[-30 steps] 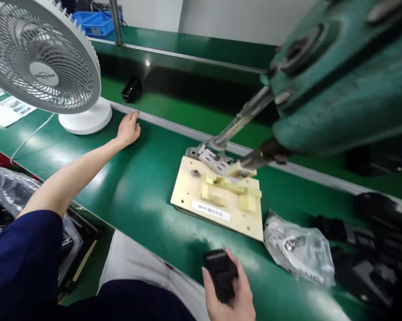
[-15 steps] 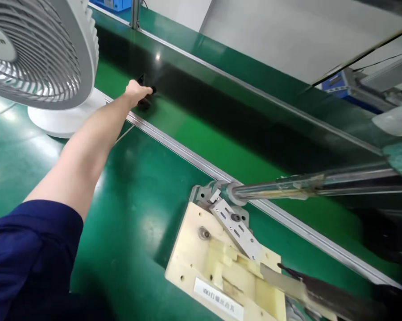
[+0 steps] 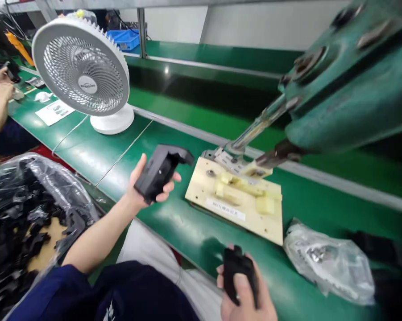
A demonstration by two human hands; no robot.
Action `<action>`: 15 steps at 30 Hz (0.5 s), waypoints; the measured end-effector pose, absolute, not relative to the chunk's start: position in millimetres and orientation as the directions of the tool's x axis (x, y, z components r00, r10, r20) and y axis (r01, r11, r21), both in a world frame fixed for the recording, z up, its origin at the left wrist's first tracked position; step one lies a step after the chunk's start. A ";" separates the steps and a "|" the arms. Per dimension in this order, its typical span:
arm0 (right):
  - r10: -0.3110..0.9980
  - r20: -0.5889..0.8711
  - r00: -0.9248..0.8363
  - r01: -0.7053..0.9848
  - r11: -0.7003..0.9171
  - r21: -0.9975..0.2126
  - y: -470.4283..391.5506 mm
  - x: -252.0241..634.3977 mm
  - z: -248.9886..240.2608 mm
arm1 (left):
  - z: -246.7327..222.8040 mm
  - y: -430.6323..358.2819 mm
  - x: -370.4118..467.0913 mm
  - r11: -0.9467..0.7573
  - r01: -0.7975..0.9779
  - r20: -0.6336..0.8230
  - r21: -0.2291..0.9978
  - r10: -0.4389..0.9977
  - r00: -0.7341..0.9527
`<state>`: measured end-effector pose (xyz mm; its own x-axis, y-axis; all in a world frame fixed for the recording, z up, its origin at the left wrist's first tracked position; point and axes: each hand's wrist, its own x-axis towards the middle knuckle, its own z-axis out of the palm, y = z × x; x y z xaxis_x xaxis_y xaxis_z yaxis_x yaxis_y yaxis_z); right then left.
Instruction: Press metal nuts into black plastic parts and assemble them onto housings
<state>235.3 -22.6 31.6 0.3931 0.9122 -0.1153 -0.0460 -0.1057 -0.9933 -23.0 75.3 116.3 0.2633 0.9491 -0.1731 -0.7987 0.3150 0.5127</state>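
Note:
My left hand (image 3: 138, 189) is closed around a black plastic housing (image 3: 159, 171), held above the green bench left of the fixture. The housing is hollow, with a curved lip at its far end. Low in the view, my right hand (image 3: 246, 292) grips a smaller black plastic part (image 3: 239, 274), thumb across its face. Between and beyond my hands lies a cream fixture block (image 3: 204, 187) with a printed label and shaped recesses. The tip of a green driver machine (image 3: 348, 98) reaches down over the block.
A white fan (image 3: 112, 120) stands on the bench at the left. Below it, a plastic-lined box (image 3: 76, 191) holds many black parts. A clear bag of small metal pieces (image 3: 328, 258) lies at the right. Another person's hands (image 3: 3, 87) hold a dark part at far left.
My left hand has come back from the green strip behind the rail, now with the black housing. The view has swung, bringing my right hand with its black part into sight.

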 end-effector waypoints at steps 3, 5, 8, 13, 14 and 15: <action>0.859 -0.479 0.180 -0.584 -0.298 -0.755 -34.6 237.9 48.7 | 91.3 -1.5 3.0 0.438 -0.787 -0.296 0.434 0.894 0.335; 0.806 -0.586 0.087 -0.708 -0.364 -0.605 -46.0 242.2 52.6 | 74.9 -43.8 14.4 0.517 -0.743 -0.393 0.425 0.845 0.363; 0.757 -0.653 0.008 -0.769 -0.413 -0.488 -65.9 246.2 48.2 | 56.3 -90.1 16.8 0.665 -0.610 -0.525 0.430 0.734 0.430; 0.767 -0.623 -0.154 -0.744 -0.505 -0.438 -94.6 245.9 34.7 | 40.7 -122.8 5.4 0.859 -0.419 -0.630 0.295 0.504 0.591; 0.769 -0.604 -0.208 -0.735 -0.530 -0.423 -99.0 245.7 33.2 | 39.8 -124.2 5.3 0.881 -0.389 -0.628 0.268 0.466 0.624; 0.772 -0.584 -0.252 -0.731 -0.547 -0.408 -102.7 245.6 32.5 | 39.9 -124.5 6.2 0.905 -0.352 -0.620 0.240 0.422 0.662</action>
